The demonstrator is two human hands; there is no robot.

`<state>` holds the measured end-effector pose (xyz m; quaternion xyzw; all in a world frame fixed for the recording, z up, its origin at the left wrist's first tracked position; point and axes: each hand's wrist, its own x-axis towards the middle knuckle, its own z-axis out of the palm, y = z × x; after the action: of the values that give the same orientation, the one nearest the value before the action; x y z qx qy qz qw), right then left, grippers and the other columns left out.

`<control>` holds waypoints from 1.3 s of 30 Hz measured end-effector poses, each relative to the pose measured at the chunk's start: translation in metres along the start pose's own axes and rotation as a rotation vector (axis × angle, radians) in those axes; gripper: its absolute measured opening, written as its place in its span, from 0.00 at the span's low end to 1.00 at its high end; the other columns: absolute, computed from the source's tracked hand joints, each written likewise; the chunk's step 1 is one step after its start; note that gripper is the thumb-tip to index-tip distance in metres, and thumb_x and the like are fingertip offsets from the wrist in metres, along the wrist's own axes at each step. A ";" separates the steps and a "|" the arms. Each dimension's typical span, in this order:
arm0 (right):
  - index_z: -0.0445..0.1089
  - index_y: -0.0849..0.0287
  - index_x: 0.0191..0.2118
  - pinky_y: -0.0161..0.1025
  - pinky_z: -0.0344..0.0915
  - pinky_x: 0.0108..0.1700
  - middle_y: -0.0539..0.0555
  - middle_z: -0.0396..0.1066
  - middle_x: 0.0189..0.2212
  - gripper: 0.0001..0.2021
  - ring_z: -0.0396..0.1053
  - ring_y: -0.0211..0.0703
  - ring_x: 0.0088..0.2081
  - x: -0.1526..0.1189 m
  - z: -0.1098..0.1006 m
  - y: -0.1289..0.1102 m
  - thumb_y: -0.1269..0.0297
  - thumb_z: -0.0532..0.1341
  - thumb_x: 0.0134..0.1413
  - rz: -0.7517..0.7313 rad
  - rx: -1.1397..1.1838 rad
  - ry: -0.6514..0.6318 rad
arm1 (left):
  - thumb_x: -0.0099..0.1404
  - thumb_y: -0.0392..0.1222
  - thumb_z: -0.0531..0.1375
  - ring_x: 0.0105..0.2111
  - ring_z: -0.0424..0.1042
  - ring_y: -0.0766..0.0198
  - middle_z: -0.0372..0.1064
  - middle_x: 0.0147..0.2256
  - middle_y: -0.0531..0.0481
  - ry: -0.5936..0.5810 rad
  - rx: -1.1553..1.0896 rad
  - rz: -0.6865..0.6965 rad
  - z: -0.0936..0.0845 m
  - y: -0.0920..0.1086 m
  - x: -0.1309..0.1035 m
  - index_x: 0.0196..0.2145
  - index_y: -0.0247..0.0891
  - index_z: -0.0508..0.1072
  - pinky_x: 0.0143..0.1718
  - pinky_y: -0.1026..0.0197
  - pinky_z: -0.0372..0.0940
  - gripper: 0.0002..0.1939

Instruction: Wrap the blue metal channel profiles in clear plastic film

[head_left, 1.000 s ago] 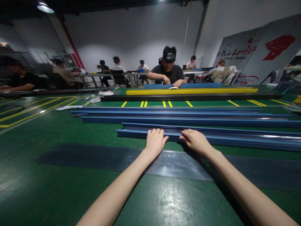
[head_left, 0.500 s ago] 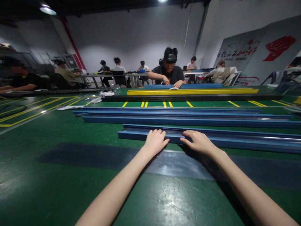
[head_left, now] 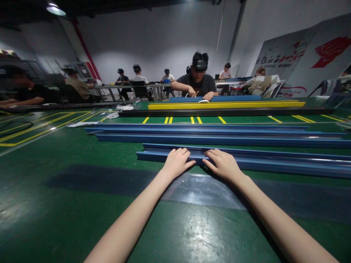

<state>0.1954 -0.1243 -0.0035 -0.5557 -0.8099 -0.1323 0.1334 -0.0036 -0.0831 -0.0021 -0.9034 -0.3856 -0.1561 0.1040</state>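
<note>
At twelve o'clock, left hand (head_left: 177, 161) and right hand (head_left: 222, 163) grasp a long blue plastic-looking channel (head_left: 263, 164). Uneven pressure could skew it.

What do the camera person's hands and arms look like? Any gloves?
No gloves: the left hand and right hand are bare, no rings or watch showing. The left forearm and right forearm are bare too, no sleeves in view.
</note>
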 end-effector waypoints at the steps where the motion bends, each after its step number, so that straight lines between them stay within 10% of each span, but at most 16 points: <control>1: 0.68 0.59 0.38 0.37 0.56 0.37 0.57 0.71 0.38 0.19 0.66 0.43 0.39 -0.002 0.002 -0.001 0.54 0.44 0.60 0.000 -0.017 0.020 | 0.63 0.52 0.51 0.40 0.66 0.60 0.68 0.39 0.48 0.009 -0.003 0.005 0.002 0.000 -0.001 0.37 0.37 0.68 0.39 0.59 0.57 0.16; 39: 0.62 0.58 0.33 0.37 0.54 0.35 0.55 0.65 0.31 0.08 0.61 0.43 0.34 -0.014 0.000 0.001 0.63 0.48 0.58 0.071 0.134 0.120 | 0.58 0.55 0.55 0.36 0.62 0.60 0.65 0.33 0.47 0.209 -0.084 -0.065 0.010 -0.001 -0.005 0.31 0.37 0.65 0.37 0.60 0.58 0.16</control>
<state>0.2010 -0.1362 -0.0081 -0.5648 -0.7874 -0.1060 0.2233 -0.0055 -0.0822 -0.0133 -0.8728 -0.3947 -0.2689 0.1008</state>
